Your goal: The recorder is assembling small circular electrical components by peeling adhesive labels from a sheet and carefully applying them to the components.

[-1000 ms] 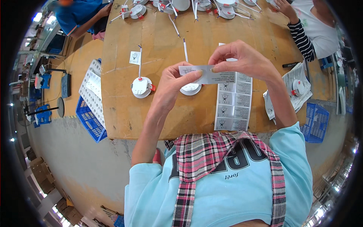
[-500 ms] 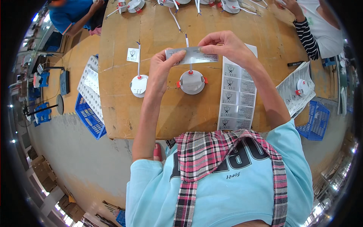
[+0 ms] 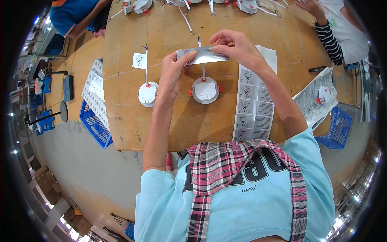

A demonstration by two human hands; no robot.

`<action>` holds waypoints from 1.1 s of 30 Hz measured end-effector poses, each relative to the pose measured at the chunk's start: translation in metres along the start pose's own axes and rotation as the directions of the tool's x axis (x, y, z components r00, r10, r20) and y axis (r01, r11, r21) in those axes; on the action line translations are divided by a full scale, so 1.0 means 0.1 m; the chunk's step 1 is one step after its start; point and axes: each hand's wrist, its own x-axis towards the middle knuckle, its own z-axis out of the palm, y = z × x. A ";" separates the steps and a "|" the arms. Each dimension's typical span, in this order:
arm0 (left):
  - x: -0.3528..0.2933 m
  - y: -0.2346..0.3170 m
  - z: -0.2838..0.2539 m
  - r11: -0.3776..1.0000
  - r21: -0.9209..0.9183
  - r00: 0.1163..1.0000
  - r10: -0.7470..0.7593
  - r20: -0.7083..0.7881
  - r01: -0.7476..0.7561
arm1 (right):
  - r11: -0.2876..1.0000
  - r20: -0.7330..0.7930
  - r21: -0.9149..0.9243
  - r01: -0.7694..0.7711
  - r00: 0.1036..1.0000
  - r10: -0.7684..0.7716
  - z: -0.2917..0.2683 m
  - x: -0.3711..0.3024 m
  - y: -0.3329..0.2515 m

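A silver printed label [image 3: 206, 55] is stretched between my two hands, across the white cable of a round white downlight [image 3: 205, 91] with red-tipped clips. My left hand [image 3: 171, 71] pinches its left end, thumb on top. At the other end, my right hand [image 3: 238, 47] grips the label between thumb and fingers. Left of my left forearm lies a second downlight [image 3: 147, 95], its cable carrying a white flag label [image 3: 139, 61]. Below my right hand, a sheet of silver labels [image 3: 254, 105] lies lengthwise on the wooden table [image 3: 177, 135].
More downlights [image 3: 246, 5] with loose cables lie along the far edge. At right, stacked label sheets [image 3: 316, 99] bear another downlight [image 3: 325, 95], near a black marker [image 3: 317, 69]. Blue crates [image 3: 95, 126] flank the table. Co-workers sit at far left [image 3: 76, 18] and far right [image 3: 342, 34].
Both hands have moved slightly away from me with the label, which now tilts a little more. Its right end remains between my right thumb and fingers. The whole view has shifted slightly.
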 end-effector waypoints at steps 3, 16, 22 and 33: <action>0.00 0.01 0.02 1.000 -0.016 1.000 -0.015 -0.010 0.015 | 1.000 -0.014 0.006 0.019 1.000 -0.019 0.01 0.00 0.05; 0.03 -0.02 0.02 0.998 -0.018 0.998 -0.054 -0.045 0.053 | 0.999 0.009 0.028 -0.022 1.000 0.022 0.02 0.03 0.11; 0.04 -0.02 0.01 0.998 -0.030 0.998 -0.060 -0.008 0.060 | 0.999 -0.039 0.050 -0.011 0.999 0.013 0.03 0.01 0.11; 0.04 -0.05 0.02 0.996 -0.077 0.999 -0.049 -0.023 0.047 | 0.998 -0.080 0.053 0.024 0.997 -0.020 0.07 0.00 0.20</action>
